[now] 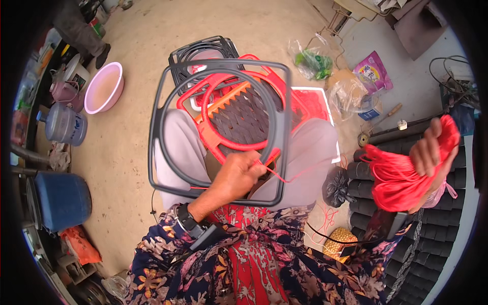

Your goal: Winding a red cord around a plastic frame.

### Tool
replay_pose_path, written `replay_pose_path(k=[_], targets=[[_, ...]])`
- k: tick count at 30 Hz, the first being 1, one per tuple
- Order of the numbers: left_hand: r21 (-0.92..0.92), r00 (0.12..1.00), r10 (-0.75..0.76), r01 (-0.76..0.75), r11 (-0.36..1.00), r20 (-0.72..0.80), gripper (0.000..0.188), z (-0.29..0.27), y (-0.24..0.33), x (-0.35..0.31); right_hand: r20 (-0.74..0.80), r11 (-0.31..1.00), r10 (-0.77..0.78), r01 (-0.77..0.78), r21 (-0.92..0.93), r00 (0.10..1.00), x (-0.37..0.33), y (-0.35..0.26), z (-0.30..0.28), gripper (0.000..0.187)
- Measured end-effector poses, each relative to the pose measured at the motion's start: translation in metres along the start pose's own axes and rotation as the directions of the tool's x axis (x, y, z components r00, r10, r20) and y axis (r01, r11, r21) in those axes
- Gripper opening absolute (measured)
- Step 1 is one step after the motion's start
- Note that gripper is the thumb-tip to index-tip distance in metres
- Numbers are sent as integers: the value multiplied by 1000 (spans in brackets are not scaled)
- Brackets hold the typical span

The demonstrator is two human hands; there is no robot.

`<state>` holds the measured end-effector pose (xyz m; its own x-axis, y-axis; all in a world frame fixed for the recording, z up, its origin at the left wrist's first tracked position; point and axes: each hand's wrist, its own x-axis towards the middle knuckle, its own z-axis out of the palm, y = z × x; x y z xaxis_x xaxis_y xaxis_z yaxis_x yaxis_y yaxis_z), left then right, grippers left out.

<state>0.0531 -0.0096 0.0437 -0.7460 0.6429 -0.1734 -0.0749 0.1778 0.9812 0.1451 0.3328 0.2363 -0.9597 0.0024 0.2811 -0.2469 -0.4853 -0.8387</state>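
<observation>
On my lap rests a dark grey square frame [157, 127] with a round inner ring, partly woven with red cord [213, 99] and dark strips. My left hand [236, 175] pinches the red cord at the ring's lower edge, near the frame's bottom bar. My right hand [427, 152] is raised out to the right, gripping a thick bundle of red cord [396, 183]. One red strand runs from the bundle back toward the frame.
A stack of similar frames and a red stool [203, 51] stand ahead on the dirt floor. A pink basin [104, 86], water jug [63, 124] and blue barrel [61, 201] are at left. Black rolls [447, 229] and plastic bags [345, 91] lie at right. Another person's legs [79, 30] are far left.
</observation>
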Motion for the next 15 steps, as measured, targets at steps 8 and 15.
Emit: replay_pose_path(k=[8, 15], targets=[[388, 996, -23, -14, 921, 91, 21, 22, -43, 8, 242, 986, -139, 113, 119, 960, 88, -2, 81, 43], [441, 993, -88, 43, 896, 82, 24, 22, -47, 7, 170, 990, -142, 140, 23, 975, 141, 161, 227, 44]])
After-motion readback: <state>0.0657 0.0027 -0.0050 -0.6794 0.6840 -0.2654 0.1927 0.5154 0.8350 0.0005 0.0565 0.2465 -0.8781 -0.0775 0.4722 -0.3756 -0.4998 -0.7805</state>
